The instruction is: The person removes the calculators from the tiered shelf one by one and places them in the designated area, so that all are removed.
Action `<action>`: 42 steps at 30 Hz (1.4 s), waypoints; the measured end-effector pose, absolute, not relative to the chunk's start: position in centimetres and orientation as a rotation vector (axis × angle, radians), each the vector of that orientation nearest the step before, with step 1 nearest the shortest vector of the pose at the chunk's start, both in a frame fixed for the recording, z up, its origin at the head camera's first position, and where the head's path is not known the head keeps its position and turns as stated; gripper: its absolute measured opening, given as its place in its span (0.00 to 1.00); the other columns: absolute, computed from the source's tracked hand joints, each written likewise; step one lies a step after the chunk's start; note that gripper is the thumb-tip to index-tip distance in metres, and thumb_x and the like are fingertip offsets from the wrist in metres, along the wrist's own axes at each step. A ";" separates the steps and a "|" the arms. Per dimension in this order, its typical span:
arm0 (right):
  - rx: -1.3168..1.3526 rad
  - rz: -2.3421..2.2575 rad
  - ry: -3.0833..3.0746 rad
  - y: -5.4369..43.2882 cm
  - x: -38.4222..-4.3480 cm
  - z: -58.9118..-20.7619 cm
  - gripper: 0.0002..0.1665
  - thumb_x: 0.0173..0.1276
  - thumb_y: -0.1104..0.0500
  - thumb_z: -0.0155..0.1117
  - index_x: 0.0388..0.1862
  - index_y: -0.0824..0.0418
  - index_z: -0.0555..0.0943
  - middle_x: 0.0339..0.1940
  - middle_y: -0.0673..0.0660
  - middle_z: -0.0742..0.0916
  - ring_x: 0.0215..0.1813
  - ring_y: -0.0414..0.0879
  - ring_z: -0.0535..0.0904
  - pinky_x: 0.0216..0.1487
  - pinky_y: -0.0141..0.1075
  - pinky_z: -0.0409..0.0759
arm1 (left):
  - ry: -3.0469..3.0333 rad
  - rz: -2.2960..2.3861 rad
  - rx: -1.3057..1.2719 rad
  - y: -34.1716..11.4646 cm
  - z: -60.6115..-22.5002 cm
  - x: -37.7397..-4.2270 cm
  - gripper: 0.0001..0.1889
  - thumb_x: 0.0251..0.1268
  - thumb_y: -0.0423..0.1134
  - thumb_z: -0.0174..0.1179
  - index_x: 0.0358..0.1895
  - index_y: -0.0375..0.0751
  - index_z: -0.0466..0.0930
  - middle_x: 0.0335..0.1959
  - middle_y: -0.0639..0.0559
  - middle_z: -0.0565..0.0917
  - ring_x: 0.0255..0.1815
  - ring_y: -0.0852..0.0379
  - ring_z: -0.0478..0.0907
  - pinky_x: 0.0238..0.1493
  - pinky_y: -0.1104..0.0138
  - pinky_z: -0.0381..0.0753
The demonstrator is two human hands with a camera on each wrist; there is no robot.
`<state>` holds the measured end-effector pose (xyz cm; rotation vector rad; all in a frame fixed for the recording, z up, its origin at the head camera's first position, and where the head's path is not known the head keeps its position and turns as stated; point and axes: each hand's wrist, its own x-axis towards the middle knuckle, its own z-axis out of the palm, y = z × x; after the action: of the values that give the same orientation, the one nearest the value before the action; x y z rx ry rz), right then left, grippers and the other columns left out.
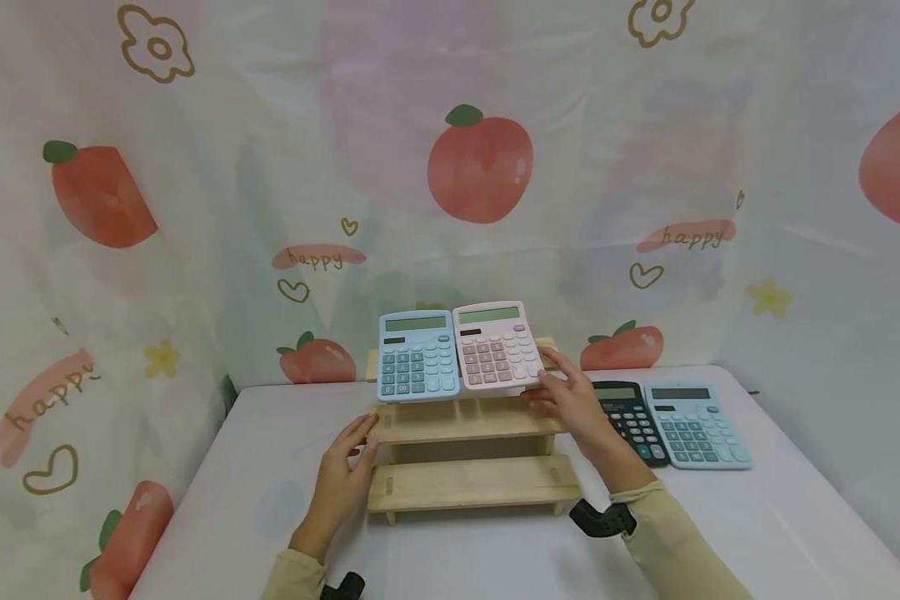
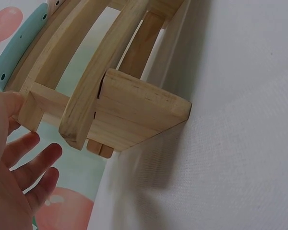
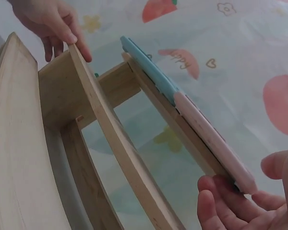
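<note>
A pale blue calculator and a pink calculator lean side by side, face forward, at the top of a stepped wooden stand. The pink one tilts slightly. My right hand holds the pink calculator by its lower right corner. The right wrist view shows its fingers curled at that end, by the top board, with the thumb held off. At the left end of the middle step, my left hand pinches the board. Its other fingers spread loosely below in the left wrist view.
To the right of the stand, a black calculator and another blue calculator lie on the white-covered table. My right forearm passes close to the black one. A patterned cloth hangs behind and on both sides.
</note>
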<state>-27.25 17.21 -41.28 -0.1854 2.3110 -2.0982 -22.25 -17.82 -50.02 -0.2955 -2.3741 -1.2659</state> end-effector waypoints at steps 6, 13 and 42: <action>-0.247 -2.148 2.188 17.4 -27.5 -41.8 0.33 0.84 0.60 0.44 0.84 0.54 0.52 0.52 0.55 0.86 0.43 0.37 0.87 0.45 0.29 0.86 | -2.383 -1.282 -0.286 -17.8 -50.0 -22.2 0.22 0.76 0.41 0.57 0.69 0.39 0.76 0.70 0.39 0.76 0.62 0.45 0.81 0.53 0.46 0.82; -0.298 -2.123 2.180 17.7 -27.1 -41.8 0.37 0.82 0.62 0.47 0.85 0.50 0.49 0.48 0.53 0.87 0.45 0.39 0.87 0.47 0.29 0.85 | -2.377 -1.274 -0.289 -17.8 -50.1 -22.1 0.22 0.76 0.41 0.57 0.69 0.39 0.76 0.70 0.38 0.76 0.62 0.44 0.81 0.53 0.47 0.82; -0.407 -2.276 1.947 19.2 -26.0 -42.7 0.40 0.80 0.62 0.52 0.84 0.57 0.48 0.56 0.45 0.85 0.49 0.39 0.88 0.51 0.30 0.86 | -2.388 -1.242 -0.288 -17.9 -50.6 -22.4 0.22 0.77 0.42 0.57 0.69 0.41 0.76 0.70 0.38 0.76 0.63 0.44 0.80 0.53 0.57 0.82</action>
<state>-26.04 19.16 -42.67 -0.4074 1.9474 -2.2756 -22.43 -17.93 -50.56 -0.2879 -2.3884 -1.2423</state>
